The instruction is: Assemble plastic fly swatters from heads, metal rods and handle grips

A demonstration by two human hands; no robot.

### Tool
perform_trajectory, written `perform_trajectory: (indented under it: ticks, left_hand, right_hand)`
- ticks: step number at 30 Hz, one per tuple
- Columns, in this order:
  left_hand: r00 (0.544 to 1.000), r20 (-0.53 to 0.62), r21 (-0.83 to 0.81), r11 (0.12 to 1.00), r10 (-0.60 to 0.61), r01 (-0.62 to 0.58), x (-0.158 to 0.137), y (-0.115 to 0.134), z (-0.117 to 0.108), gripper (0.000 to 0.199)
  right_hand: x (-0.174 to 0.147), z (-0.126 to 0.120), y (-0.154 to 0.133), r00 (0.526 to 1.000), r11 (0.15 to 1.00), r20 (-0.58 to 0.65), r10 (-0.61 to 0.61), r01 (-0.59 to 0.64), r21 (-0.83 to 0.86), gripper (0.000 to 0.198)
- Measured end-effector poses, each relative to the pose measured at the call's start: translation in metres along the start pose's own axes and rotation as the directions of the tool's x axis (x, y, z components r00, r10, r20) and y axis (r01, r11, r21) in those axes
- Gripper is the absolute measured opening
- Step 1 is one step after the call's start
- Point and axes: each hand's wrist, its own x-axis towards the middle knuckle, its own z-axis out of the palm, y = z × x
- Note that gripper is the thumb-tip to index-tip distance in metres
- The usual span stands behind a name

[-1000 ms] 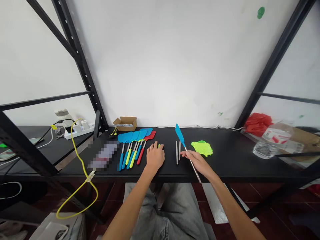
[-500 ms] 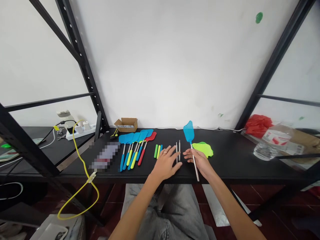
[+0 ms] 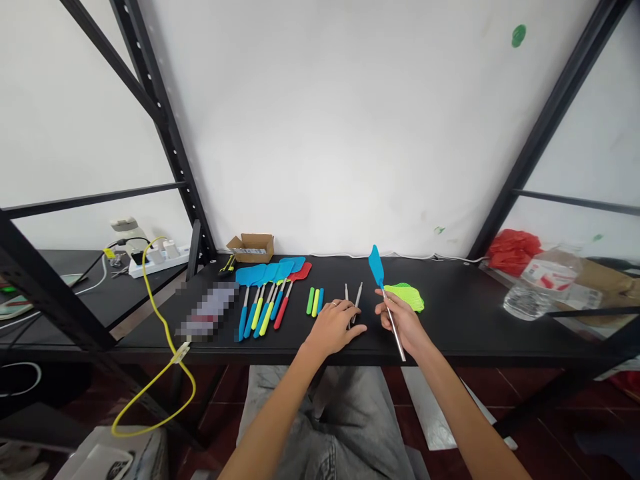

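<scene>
At a black worktop [image 3: 475, 323] set against a white wall [image 3: 320, 133], a person seated in grey jeans [image 3: 350, 420] works with two bare hands among brightly coloured fly swatters. The right hand [image 3: 403, 321] closes around the metal shaft of a blue swatter [image 3: 376, 265], its head seen nearly edge-on and pointing up toward the wall, its bare lower end reaching the worktop's front edge. The left hand [image 3: 334, 328], a ring on one finger, reaches over two silver rods [image 3: 359, 295] that lean apart from each other; its fingers bend down onto them, though how firmly they grip cannot be told from this angle. Just beyond that hand lie three short grips side by side, one green [image 3: 311, 302], one yellow [image 3: 315, 303] and one blue [image 3: 321, 302]. Lime-green mesh heads [image 3: 407, 297] rest in a stack beside the right hand. To the left, several swatters with blue heads [image 3: 251, 274] fan across the surface, their handles blue and yellow, next to a red swatter [image 3: 282, 313]. An open cardboard box [image 3: 251, 249] stands behind them near the wall, while a yellow cable [image 3: 155, 303] loops down at far left. At far right, a clear plastic bottle [image 3: 543, 283] lies near a red plastic bag [image 3: 513, 251]
</scene>
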Motion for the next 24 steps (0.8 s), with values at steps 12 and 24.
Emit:
perform_trajectory:
  ticks: [12,24]
  left_hand:
    - [1.000,-0.017,0.000,1.000,-0.012,0.012,-0.0010,0.0015,-0.0007,0.034]
    - [0.999,-0.035,-0.018,1.000,-0.018,0.017,-0.0016,0.0011,0.0006,0.031]
  right_hand:
    - [0.0008,-0.0002,0.0020,1.000,1.000,0.015,-0.016,0.016,-0.024,0.044]
    - [0.0018,0.0008,0.0020,1.000,0.999,0.000,-0.017,0.017,-0.029,0.046]
